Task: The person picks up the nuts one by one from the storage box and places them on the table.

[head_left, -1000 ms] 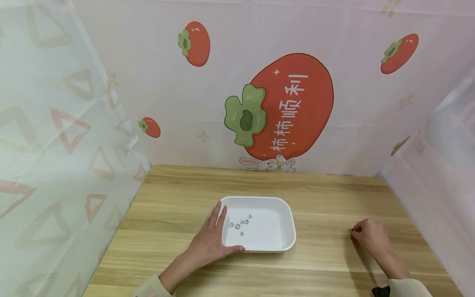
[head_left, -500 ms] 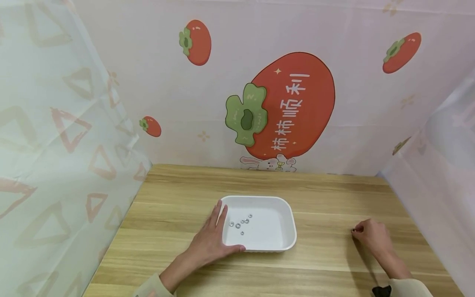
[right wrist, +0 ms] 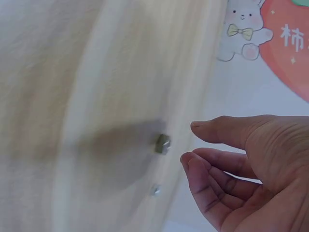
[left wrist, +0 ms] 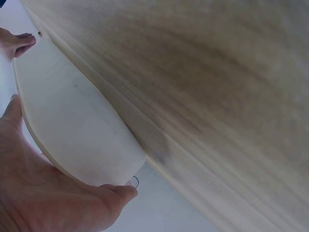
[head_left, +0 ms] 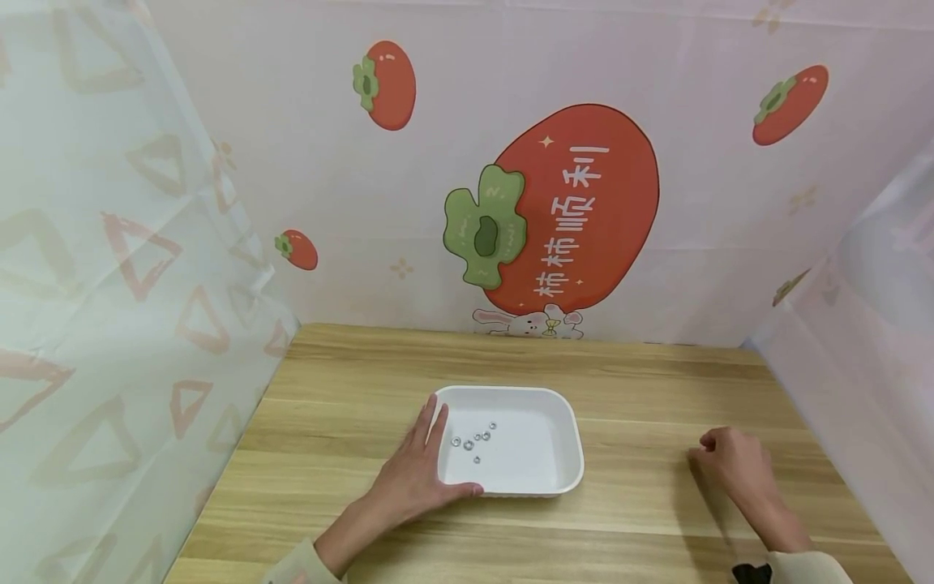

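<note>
A white rectangular tray point(head_left: 533, 438) stands mid-table, with several small metal nuts point(head_left: 469, 445) in its left half. My left hand point(head_left: 411, 477) rests on its left front corner, fingers fairly straight along the left rim and thumb along the front rim. In the left wrist view the palm point(left wrist: 53, 195) lies against the tray wall point(left wrist: 72, 116). Off to the right, my right hand point(head_left: 733, 464) hovers just over the table. In the right wrist view, thumb and fingers are parted with nothing between them; a metal nut point(right wrist: 163, 144) lies just beyond the fingertips.
A smaller, blurred shiny piece point(right wrist: 155, 190) lies close to that nut. The wooden table point(head_left: 350, 373) meets a printed cloth backdrop point(head_left: 700, 292) behind. More cloth hangs at the left side point(head_left: 168, 341) and right side point(head_left: 876, 341).
My right hand's fingertips have drawn back slightly from the dark piece they were touching on the table. The left hand, tray and nuts in it have not moved.
</note>
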